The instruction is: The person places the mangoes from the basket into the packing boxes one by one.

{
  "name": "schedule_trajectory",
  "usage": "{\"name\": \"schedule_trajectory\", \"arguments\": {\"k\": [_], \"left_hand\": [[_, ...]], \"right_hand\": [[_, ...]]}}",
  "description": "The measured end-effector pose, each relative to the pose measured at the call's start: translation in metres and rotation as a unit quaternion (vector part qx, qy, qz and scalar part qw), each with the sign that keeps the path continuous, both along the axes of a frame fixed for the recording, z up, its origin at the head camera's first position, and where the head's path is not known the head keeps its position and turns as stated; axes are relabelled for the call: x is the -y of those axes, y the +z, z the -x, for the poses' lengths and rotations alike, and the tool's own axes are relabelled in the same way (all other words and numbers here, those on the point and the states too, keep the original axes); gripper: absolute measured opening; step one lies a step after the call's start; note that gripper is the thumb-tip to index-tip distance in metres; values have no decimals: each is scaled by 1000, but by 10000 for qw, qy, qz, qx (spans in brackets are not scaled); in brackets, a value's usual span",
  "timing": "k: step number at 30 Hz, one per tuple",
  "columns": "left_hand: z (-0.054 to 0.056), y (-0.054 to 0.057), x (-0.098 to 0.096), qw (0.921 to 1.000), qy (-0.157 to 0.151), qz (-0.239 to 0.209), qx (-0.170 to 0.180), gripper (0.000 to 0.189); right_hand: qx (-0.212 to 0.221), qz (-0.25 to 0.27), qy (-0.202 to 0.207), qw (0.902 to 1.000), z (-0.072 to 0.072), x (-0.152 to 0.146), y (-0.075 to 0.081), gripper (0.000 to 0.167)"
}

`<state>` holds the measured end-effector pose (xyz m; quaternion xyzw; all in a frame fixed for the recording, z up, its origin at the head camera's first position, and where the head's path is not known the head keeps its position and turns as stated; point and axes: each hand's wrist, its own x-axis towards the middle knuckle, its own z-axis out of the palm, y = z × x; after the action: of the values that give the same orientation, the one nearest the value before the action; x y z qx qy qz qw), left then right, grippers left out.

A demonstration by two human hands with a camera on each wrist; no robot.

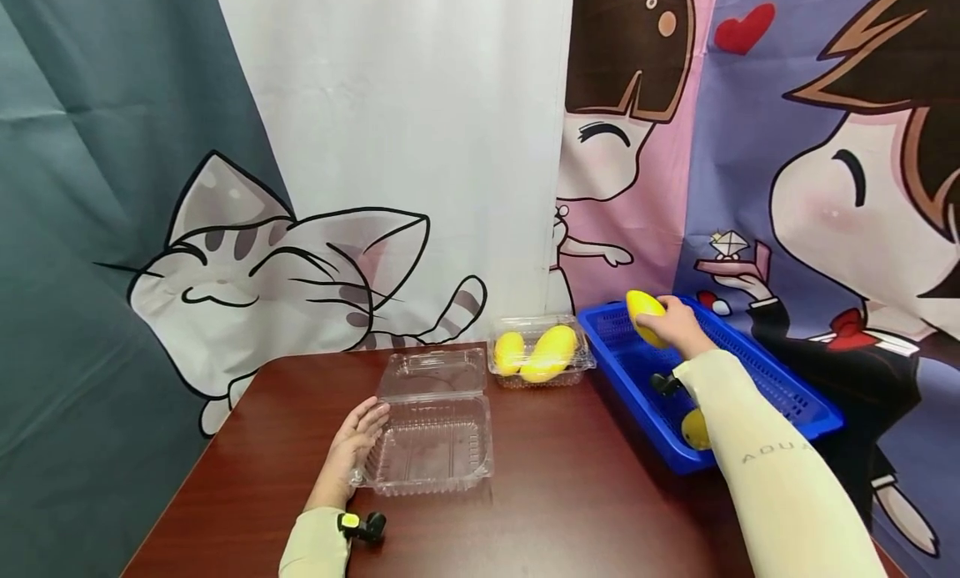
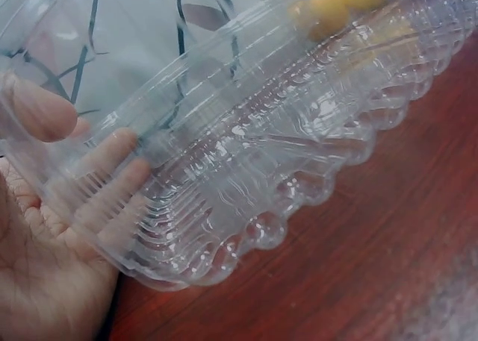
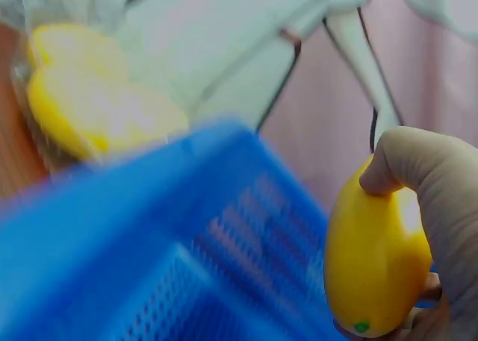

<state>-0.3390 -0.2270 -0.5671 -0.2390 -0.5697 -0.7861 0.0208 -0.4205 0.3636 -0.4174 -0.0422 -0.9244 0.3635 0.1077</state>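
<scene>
Where the tabletop (image 1: 558,503) ends at the back, one printed fabric backdrop (image 1: 420,103) takes over: striped cartoon cat at left, two cartoon people at right, red heart up top. Tabletop is reddish-brown, glossy, wood-look; left edge runs diagonally.

Counts, biggest down:
- 1 blue basket (image 1: 618,353), perforated, set slanted along the tabletop's right edge.
- 2 transparent plastic containers. Open container (image 1: 431,444) sits left of the basket, lid (image 1: 435,374) folded back toward the back edge. Filled container (image 1: 580,363) is at the back edge, just beside the basket's back left corner.
- 2 hands, pale sleeves. Left hand (image 1: 358,436): fingers nearly straight, laid on the open container's left wall; can't tell if the thumb hooks the rim. Right hand (image 1: 681,328): pinches a yellow fruit (image 3: 377,259) between thumb and fingers, over the basket's back end.
- 4 yellow fruits visible: that held one, 2 in the filled container, 1 in the basket near its front, part-hidden by the right sleeve.
- 2 small black wrist cameras (image 1: 365,526), one per wrist.
</scene>
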Motion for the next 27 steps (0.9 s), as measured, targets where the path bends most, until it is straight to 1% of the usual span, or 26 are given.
{"name": "schedule_trajectory", "arguments": {"k": [3,4,8,10,12,14,17,18,21,23,27], "left_hand": [[1,0,0,9998,-101,-89,-119,67],[-11,16,-6,10000,47,40,12,67],[-13,17,-7,9999,92,34,85,69],[-13,16,-7,9998,151,85,141,69],[-14,16,-7,9994,246,165,202,68],[-14,16,-7,9988,341,244,237,67],[-12,16,-8,9984,413,289,250,66],[-12,17,-8,9983,418,300,257,66],[-12,18,-10,9977,479,355,329,64],[-13,19,-11,9969,555,388,412,61],[-15,21,-12,9962,627,380,478,55]], "right_hand": [[-319,-173,344,9987,3,19,14,74],[-385,-192,431,9981,2,28,19,73],[-636,-302,881,9936,-2,74,30,70],[-609,-311,1151,9910,-9,104,33,70],[-554,-336,1459,9872,-17,138,32,72],[-449,-357,1748,9829,-27,172,28,75],[-408,-522,2191,9735,-41,222,19,78],[-424,-611,2318,9699,-46,237,14,78],[-273,-663,2606,9628,-62,278,-1,76],[-89,-605,2714,9605,-72,302,-11,75],[224,-602,2718,9602,-88,340,-34,74]]}}
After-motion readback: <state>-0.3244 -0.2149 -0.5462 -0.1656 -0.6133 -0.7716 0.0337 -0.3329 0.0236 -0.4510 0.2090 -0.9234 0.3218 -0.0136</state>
